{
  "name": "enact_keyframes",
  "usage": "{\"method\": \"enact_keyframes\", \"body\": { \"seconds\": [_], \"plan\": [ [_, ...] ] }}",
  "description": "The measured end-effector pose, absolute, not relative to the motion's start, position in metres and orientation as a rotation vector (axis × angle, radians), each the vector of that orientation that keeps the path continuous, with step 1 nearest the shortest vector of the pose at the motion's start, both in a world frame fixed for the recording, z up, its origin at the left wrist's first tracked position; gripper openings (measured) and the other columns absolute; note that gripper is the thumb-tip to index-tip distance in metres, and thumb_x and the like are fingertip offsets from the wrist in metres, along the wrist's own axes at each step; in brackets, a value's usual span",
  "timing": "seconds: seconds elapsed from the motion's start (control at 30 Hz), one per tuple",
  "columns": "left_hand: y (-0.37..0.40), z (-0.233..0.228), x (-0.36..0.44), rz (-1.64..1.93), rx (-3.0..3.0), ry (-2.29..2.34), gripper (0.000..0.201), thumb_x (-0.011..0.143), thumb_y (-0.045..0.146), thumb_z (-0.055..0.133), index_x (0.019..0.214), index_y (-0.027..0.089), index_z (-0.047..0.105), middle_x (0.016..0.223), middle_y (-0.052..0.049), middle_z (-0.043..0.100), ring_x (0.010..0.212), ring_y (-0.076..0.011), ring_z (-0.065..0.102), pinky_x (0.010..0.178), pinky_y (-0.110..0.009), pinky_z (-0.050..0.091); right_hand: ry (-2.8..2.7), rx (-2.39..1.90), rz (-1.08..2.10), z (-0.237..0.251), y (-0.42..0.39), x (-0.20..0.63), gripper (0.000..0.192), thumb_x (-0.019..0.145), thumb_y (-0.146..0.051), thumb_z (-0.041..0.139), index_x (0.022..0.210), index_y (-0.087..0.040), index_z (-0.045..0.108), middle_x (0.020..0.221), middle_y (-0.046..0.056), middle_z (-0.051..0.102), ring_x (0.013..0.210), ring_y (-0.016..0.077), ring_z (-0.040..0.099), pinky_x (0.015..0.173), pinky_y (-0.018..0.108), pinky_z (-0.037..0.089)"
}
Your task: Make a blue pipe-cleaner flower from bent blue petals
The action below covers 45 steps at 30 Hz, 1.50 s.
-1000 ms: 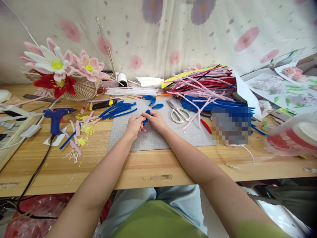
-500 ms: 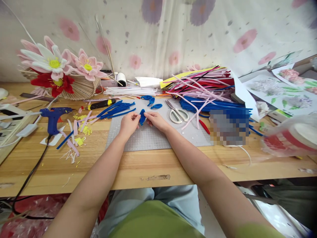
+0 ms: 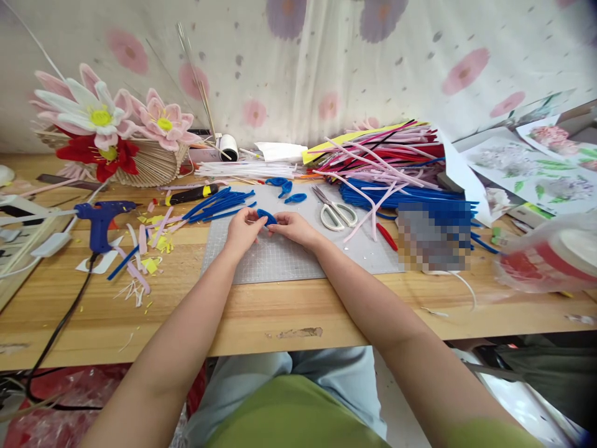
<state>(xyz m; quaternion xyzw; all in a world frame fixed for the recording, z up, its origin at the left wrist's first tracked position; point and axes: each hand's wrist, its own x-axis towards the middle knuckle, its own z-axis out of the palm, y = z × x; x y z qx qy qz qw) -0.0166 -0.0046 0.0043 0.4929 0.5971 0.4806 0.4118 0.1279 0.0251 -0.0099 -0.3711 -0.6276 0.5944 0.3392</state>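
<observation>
Both my hands met over the far part of the grey cutting mat, near the middle of the desk. My left hand and right hand each pinched one end of a small blue pipe-cleaner loop, fingertips closed on it, the loop held just above the mat between them. Half a second before, the loop stood more upright between the fingers; now it lay flatter and sat slightly farther from me, and both hands had crept a little toward the far side of the mat. A second back it was tucked lower, partly hidden in the left fist. Beyond the hands, three finished blue loops lay on the mat's far edge, unchanged. A bundle of straight blue stems lay just left of them. White-handled scissors rested to the right, apart from my right hand. The blue glue gun lay well to the left on the desk, among pink and yellow scraps. Paper flowers stood at the far left corner.
</observation>
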Motion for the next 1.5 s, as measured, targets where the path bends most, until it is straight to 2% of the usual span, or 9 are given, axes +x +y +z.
{"method": "enact_keyframes", "body": {
  "seconds": [0.17, 0.33, 0.53, 0.77, 1.0, 1.1, 1.3, 1.5],
  "plan": [
    [-0.005, 0.002, -0.016, 1.192, 1.276, 1.492, 0.018, 0.063, 0.027, 0.065, 0.068, 0.017, 0.052, 0.057, 0.004, 0.052, 0.044, -0.0058, 0.046, 0.034, -0.014, 0.032, -1.628, -1.104, 1.43, -0.007, 0.024, 0.126, 0.014, 0.072, -0.028, 0.059, 0.07, -0.014, 0.06, 0.062, -0.001, 0.065, 0.056, 0.0089, 0.053, 0.06, 0.022, 0.04],
    [-0.006, 0.005, -0.012, 1.176, 1.226, 1.451, 0.016, 0.061, 0.022, 0.066, 0.069, 0.016, 0.053, 0.055, 0.004, 0.053, 0.04, -0.0043, 0.043, 0.034, -0.014, 0.033, -1.548, -1.155, 1.4, -0.004, 0.021, 0.122, 0.009, 0.075, -0.019, 0.053, 0.068, -0.015, 0.059, 0.061, 0.0, 0.064, 0.056, 0.0087, 0.056, 0.061, 0.022, 0.042],
    [-0.008, 0.006, -0.01, 1.147, 1.191, 1.521, 0.008, 0.065, 0.022, 0.059, 0.065, 0.016, 0.053, 0.058, 0.001, 0.056, 0.048, -0.0078, 0.05, 0.035, -0.016, 0.038, -1.68, -1.248, 1.351, -0.004, 0.019, 0.122, 0.014, 0.079, -0.026, 0.049, 0.079, -0.015, 0.058, 0.069, 0.0, 0.066, 0.041, 0.0044, 0.042, 0.042, 0.018, 0.033],
    [-0.008, 0.008, -0.007, 1.105, 1.11, 1.495, 0.009, 0.063, 0.017, 0.058, 0.059, 0.015, 0.049, 0.056, 0.001, 0.054, 0.047, -0.0072, 0.049, 0.036, -0.017, 0.042, -1.802, -1.294, 1.034, -0.011, 0.023, 0.121, 0.014, 0.079, -0.024, 0.049, 0.076, -0.015, 0.059, 0.071, 0.002, 0.067, 0.059, 0.0093, 0.055, 0.057, 0.021, 0.042],
    [-0.008, 0.007, -0.007, 1.196, 1.099, 1.443, 0.015, 0.064, 0.022, 0.062, 0.076, 0.015, 0.057, 0.067, -0.001, 0.06, 0.058, -0.0116, 0.061, 0.038, -0.017, 0.044, -1.781, -1.242, 1.186, -0.011, 0.022, 0.122, 0.016, 0.08, -0.028, 0.048, 0.08, -0.015, 0.058, 0.072, 0.001, 0.066, 0.047, 0.0072, 0.049, 0.047, 0.02, 0.038],
    [-0.007, 0.006, -0.007, 1.191, 1.104, 1.44, 0.012, 0.064, 0.022, 0.062, 0.07, 0.013, 0.057, 0.061, -0.001, 0.059, 0.053, -0.0104, 0.059, 0.038, -0.016, 0.043, -1.802, -1.259, 1.147, -0.01, 0.02, 0.121, 0.016, 0.08, -0.028, 0.048, 0.079, -0.015, 0.058, 0.07, 0.0, 0.066, 0.043, 0.0069, 0.047, 0.047, 0.021, 0.038],
    [-0.004, 0.002, -0.007, 1.174, 1.08, 1.513, 0.008, 0.061, 0.016, 0.061, 0.062, 0.014, 0.054, 0.053, 0.002, 0.053, 0.045, -0.0072, 0.05, 0.036, -0.018, 0.043, -1.847, -1.348, 0.943, -0.009, 0.018, 0.119, 0.014, 0.079, -0.025, 0.049, 0.075, -0.016, 0.059, 0.067, 0.0, 0.064, 0.049, 0.008, 0.049, 0.051, 0.02, 0.038],
    [-0.004, 0.0, -0.008, 1.223, 1.134, 1.477, 0.015, 0.061, 0.021, 0.061, 0.074, 0.015, 0.058, 0.067, -0.001, 0.06, 0.059, -0.0132, 0.062, 0.038, -0.019, 0.046, -1.802, -1.234, 1.168, -0.009, 0.02, 0.121, 0.015, 0.081, -0.027, 0.047, 0.078, -0.016, 0.056, 0.07, -0.001, 0.064, 0.043, 0.0062, 0.047, 0.045, 0.019, 0.037]
  ]
}}
